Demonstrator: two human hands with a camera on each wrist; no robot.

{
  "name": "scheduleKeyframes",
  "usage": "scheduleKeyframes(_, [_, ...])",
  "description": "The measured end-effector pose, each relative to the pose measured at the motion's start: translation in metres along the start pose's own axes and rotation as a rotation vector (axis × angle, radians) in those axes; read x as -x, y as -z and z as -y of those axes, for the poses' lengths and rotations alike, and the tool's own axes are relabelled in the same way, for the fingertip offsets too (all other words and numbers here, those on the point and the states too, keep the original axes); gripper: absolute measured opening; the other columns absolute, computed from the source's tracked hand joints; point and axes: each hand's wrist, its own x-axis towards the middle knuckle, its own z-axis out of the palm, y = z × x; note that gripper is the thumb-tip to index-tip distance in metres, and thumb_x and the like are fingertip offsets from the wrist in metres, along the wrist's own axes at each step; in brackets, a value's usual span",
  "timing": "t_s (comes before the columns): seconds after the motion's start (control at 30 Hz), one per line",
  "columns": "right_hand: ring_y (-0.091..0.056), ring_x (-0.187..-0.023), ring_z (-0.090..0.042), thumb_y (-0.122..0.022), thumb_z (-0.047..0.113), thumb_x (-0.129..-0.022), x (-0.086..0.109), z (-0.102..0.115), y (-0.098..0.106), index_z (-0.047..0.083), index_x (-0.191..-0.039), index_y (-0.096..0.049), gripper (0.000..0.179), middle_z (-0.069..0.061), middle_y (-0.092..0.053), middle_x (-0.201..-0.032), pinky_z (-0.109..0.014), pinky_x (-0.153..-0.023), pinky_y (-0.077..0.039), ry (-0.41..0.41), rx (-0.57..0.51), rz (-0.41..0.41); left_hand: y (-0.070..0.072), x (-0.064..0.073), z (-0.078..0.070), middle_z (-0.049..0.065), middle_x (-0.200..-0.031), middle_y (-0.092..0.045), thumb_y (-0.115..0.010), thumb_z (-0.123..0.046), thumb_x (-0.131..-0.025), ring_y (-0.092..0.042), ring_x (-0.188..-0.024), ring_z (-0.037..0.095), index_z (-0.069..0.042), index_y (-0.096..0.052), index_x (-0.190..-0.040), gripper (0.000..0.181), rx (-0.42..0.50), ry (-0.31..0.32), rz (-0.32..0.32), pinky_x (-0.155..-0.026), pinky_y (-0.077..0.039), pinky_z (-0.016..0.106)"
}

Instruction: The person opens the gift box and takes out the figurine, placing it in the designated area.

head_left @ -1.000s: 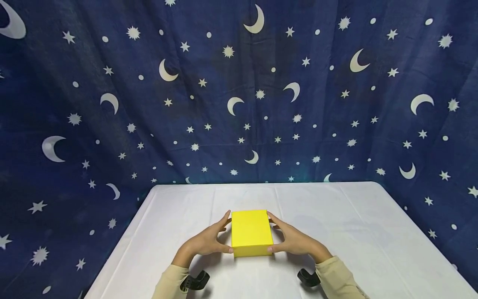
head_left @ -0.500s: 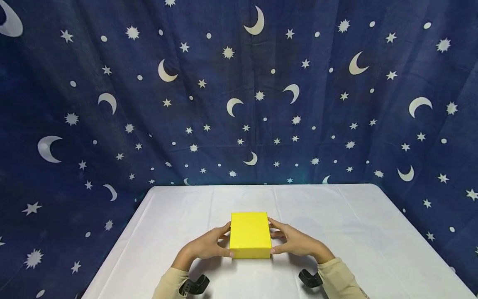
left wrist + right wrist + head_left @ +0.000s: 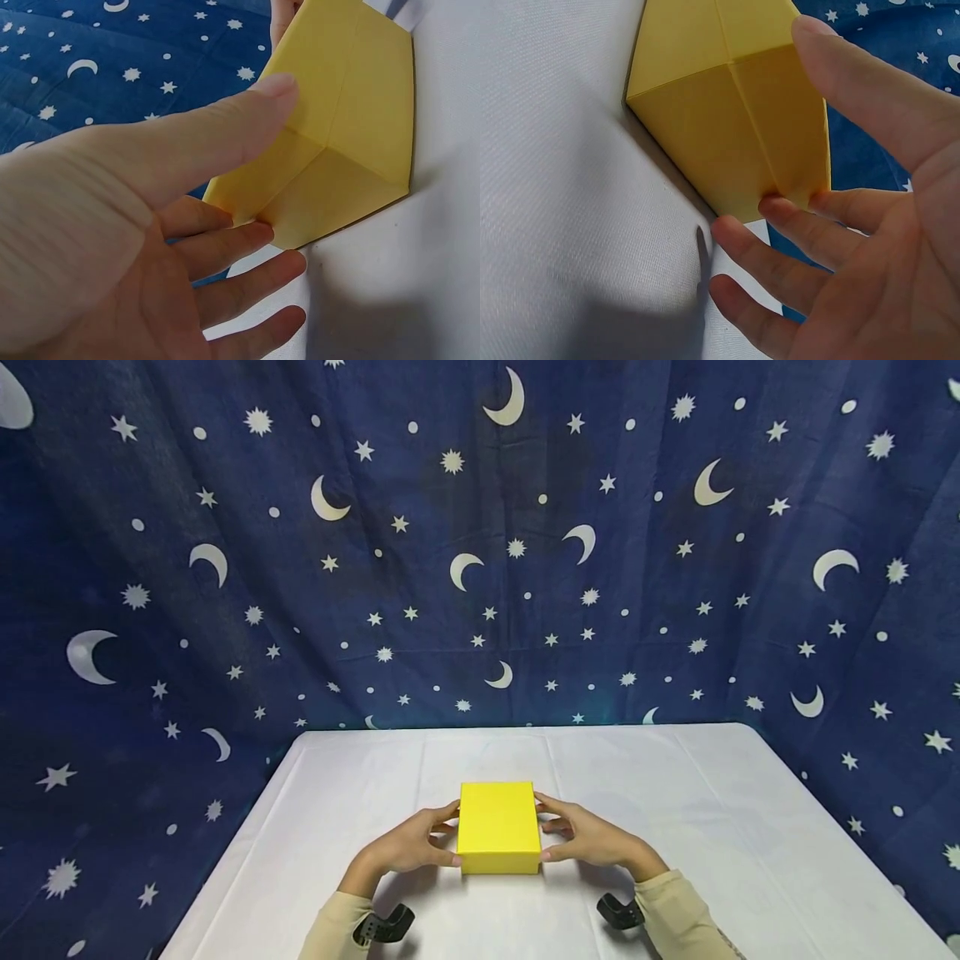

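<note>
A yellow lidded cardboard box (image 3: 498, 818) sits on the white-covered table between my two hands. My left hand (image 3: 405, 843) holds its left side, thumb at the near corner and fingertips farther back. In the left wrist view the thumb tip (image 3: 274, 86) lies on the lid's edge, while the upper fingers touch the side wall. My right hand (image 3: 596, 839) mirrors this on the right side. There the thumb (image 3: 817, 30) meets the near edge and two fingertips (image 3: 776, 202) touch the wall; the lower fingers are spread close to the tabletop.
A white cloth covers the table (image 3: 360, 768), which has rounded far corners. Behind it hangs a dark blue curtain (image 3: 420, 577) with moons and stars. Black straps with small devices (image 3: 386, 924) sit at both wrists, below beige sleeves (image 3: 337, 927).
The left fingertips have slid nearer along the box's side, and the right ones a little too. The box stays in about the same place; the head view has shifted slightly.
</note>
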Motion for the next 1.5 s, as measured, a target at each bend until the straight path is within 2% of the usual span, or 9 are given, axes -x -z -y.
scheduleKeyframes(0.33, [-0.052, -0.136, -0.042, -0.08, 0.027, -0.088, -0.003, -0.004, 0.002, 0.005, -0.162, -0.016, 0.101, -0.026, -0.038, -0.158, -0.061, -0.114, -0.042, 0.004, -0.005, -0.02, 0.004, -0.002, -0.001, 0.022, -0.159, -0.04, -0.081, -0.019, -0.086, -0.053, -0.135, 0.039, 0.004, -0.029, -0.156, 0.09, -0.018, -0.042, -0.001, -0.112, -0.048, 0.053])
scheduleKeyframes(0.63, [-0.052, -0.135, -0.043, -0.076, 0.026, -0.091, 0.002, -0.004, 0.004, 0.003, -0.162, -0.016, 0.096, -0.029, -0.034, -0.159, -0.06, -0.113, -0.044, 0.039, -0.019, -0.013, -0.002, -0.003, 0.0, 0.024, -0.158, -0.04, -0.081, -0.022, -0.087, -0.055, -0.134, 0.04, 0.006, -0.031, -0.155, 0.089, -0.034, -0.038, -0.021, -0.113, -0.045, 0.058])
scheduleKeyframes(0.7, [-0.052, -0.135, -0.045, -0.076, 0.024, -0.092, 0.004, -0.003, 0.005, 0.001, -0.162, -0.015, 0.095, -0.032, -0.031, -0.16, -0.058, -0.113, -0.045, 0.049, -0.048, 0.003, -0.004, -0.003, 0.0, 0.025, -0.159, -0.039, -0.08, -0.021, -0.088, -0.055, -0.134, 0.04, 0.006, -0.03, -0.155, 0.088, -0.025, -0.039, -0.023, -0.112, -0.045, 0.058])
scheduleKeyframes(0.87, [-0.055, -0.134, -0.043, -0.076, 0.02, -0.092, 0.005, -0.004, 0.006, 0.002, -0.162, -0.012, 0.097, -0.033, -0.024, -0.162, -0.042, -0.107, -0.054, 0.037, -0.125, 0.038, -0.006, -0.004, 0.0, 0.026, -0.159, -0.038, -0.08, -0.02, -0.088, -0.055, -0.133, 0.041, 0.006, -0.03, -0.155, 0.088, -0.019, -0.045, -0.028, -0.111, -0.046, 0.058])
scheduleKeyframes(0.93, [-0.055, -0.134, -0.042, -0.076, 0.021, -0.091, 0.004, -0.004, 0.006, 0.002, -0.162, -0.013, 0.097, -0.032, -0.024, -0.163, -0.041, -0.106, -0.055, 0.032, -0.13, 0.037, -0.006, -0.004, 0.0, 0.025, -0.158, -0.04, -0.08, -0.021, -0.088, -0.054, -0.134, 0.041, 0.006, -0.03, -0.156, 0.089, -0.023, -0.042, -0.036, -0.111, -0.046, 0.058])
scheduleKeyframes(1.13, [-0.054, -0.135, -0.041, -0.076, 0.021, -0.092, 0.002, -0.007, 0.007, 0.003, -0.162, -0.014, 0.096, -0.03, -0.027, -0.162, -0.054, -0.114, -0.045, 0.044, -0.109, 0.033, -0.006, -0.004, -0.002, 0.026, -0.154, -0.045, -0.081, -0.021, -0.087, -0.052, -0.135, 0.043, 0.008, -0.028, -0.155, 0.091, -0.039, -0.034, -0.047, -0.111, -0.045, 0.06])
scheduleKeyframes(1.5, [-0.053, -0.134, -0.046, -0.076, 0.02, -0.091, 0.007, -0.006, 0.015, -0.004, -0.16, -0.018, 0.093, -0.034, -0.036, -0.156, -0.061, -0.113, -0.043, 0.046, -0.052, 0.003, -0.011, -0.006, -0.003, 0.025, -0.154, -0.045, -0.079, -0.02, -0.089, -0.054, -0.133, 0.041, 0.007, -0.026, -0.156, 0.091, 0.01, -0.039, -0.037, -0.108, -0.05, 0.055])
